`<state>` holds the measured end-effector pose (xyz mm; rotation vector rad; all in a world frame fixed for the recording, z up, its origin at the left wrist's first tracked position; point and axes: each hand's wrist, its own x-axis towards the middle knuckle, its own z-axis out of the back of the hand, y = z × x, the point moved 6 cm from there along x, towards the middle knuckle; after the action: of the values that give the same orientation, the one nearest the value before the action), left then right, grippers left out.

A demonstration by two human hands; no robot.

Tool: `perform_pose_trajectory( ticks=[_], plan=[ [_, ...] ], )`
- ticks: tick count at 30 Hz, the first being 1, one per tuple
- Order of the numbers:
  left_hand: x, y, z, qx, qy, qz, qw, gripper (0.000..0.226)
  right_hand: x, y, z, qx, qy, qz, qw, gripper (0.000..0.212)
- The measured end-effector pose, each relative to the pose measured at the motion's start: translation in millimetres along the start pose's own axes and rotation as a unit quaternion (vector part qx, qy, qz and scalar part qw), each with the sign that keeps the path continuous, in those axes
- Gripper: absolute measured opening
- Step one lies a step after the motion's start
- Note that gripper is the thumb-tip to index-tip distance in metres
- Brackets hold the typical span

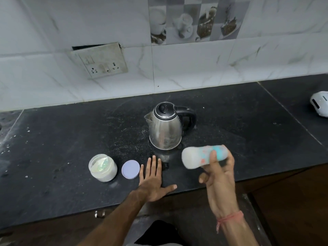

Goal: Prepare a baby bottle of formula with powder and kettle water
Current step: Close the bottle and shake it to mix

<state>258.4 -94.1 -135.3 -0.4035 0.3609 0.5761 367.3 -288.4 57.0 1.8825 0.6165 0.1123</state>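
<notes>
We cannot make out the baby bottle (204, 157) sharply: it is smeared by motion blur, so its teat end and cap are lost to us, and our own fingers (213, 157) cover part of its middle. What shows is a pale, milky body lying sideways in the air, with turquoise and reddish markings toward the right end. Our right hand (219, 172) grips it above the front edge of the dark desk (248, 125), just in front and to the right of the kettle (166, 126), fingers curled round it. Our left hand (152, 178) lies flat on the desk, fingers straight and thumb spread, holding nothing. The steel kettle stands upright with its black lid down, spout to the left and handle to the right. Left of the flat hand lies a round lilac lid (130, 169), and just beside it stands the open powder jar (103, 167), its contents whitish with something greenish inside that we cannot identify. A white object (319, 103) at the right edge is cut off by the frame.
</notes>
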Motion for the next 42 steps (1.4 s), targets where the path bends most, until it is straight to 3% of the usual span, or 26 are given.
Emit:
perform_pose_trajectory(
  ticks=[4, 7, 11, 15, 20, 24, 28, 32, 36, 40, 42],
  plan=[
    [3.5, 3.0, -3.0, 0.010, -0.032, 0.012, 0.999, 0.141, -16.5, -10.9, -28.1, -0.090, 0.110, 0.007, 0.990, 0.071],
    [1.2, 0.8, -1.2, -0.010, -0.006, 0.003, 1.000, 0.139, -14.6, -6.7, -19.8, -0.070, 0.053, 0.011, 0.996, 0.067],
    [2.2, 3.7, -1.3, 0.005, -0.016, 0.015, 1.000, 0.146, -15.2, 2.5, -27.4, -0.123, 0.129, 0.008, 0.984, 0.075],
    [-0.9, -0.3, 4.9, -0.015, 0.013, 0.000, 1.000, 0.142, 4.9, 25.4, -3.7, -0.047, 0.011, 0.045, 0.998, 0.070],
    [-2.1, -0.2, 5.4, -0.009, 0.022, 0.000, 1.000, 0.141, -3.1, 24.7, -15.2, -0.113, 0.139, 0.021, 0.984, 0.074],
    [-4.7, -1.6, 7.5, -0.015, 0.024, -0.006, 1.000, 0.141, 5.3, 22.8, -2.3, -0.056, 0.033, 0.038, 0.997, 0.066],
    [-3.5, 7.2, 11.0, -0.008, 0.031, -0.029, 0.999, 0.153, -9.3, 17.5, -18.7, -0.121, 0.127, 0.031, 0.984, 0.078],
    [-6.1, 12.4, 13.5, -0.006, 0.017, -0.043, 0.999, 0.142, -6.2, 28.3, -3.8, -0.048, 0.029, 0.064, 0.996, 0.072],
    [-5.0, 13.0, 13.8, -0.016, 0.016, -0.051, 0.998, 0.158, -13.9, 19.9, -24.7, -0.126, 0.122, 0.039, 0.984, 0.078],
    [-7.3, 11.0, 15.3, -0.013, 0.023, -0.049, 0.998, 0.137, -12.6, 23.4, -17.9, -0.064, 0.032, 0.063, 0.995, 0.072],
    [-7.7, 11.9, 14.6, -0.017, 0.024, -0.055, 0.998, 0.136, -14.8, 22.1, -26.0, -0.084, 0.057, 0.049, 0.994, 0.074]
  ],
)
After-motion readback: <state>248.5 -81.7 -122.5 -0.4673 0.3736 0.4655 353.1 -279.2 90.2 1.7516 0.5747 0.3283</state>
